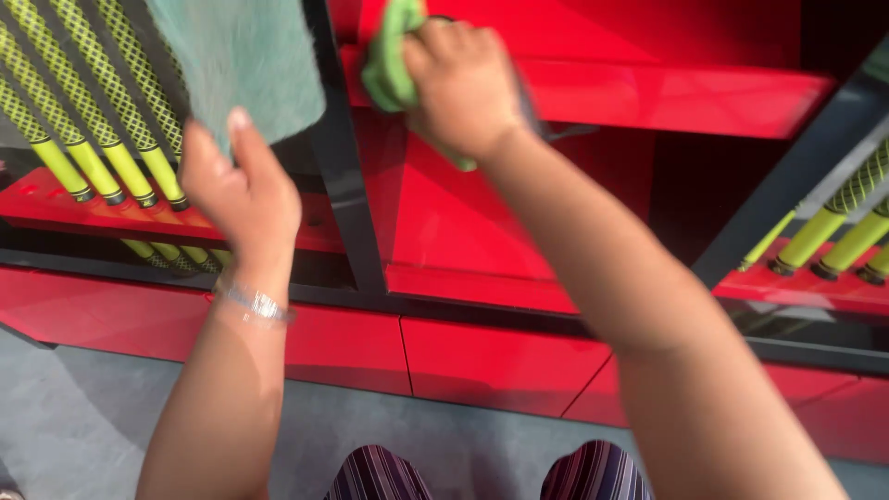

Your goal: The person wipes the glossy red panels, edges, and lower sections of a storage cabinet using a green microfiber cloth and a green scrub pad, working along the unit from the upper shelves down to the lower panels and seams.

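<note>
Red glossy display rack (482, 347) over grey floor, yellow-green grips (93, 120) racked at both sides. Head view: right hand (463, 83) clenched on a green cloth (387, 65), pressed to the upper red shelf (667, 93) near its left end. Left hand (239, 190) pinches a grey-green sheet (245, 56) aloft by the black upright (343, 157). Wiping looks mid-way; how much of the shelf is already wiped can't be told.

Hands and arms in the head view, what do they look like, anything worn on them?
Both arms are bare, with no sleeves showing. The left hand has a thin silvery bracelet at its wrist. The right hand shows no ring, watch or glove. Both are motion-blurred.
</note>
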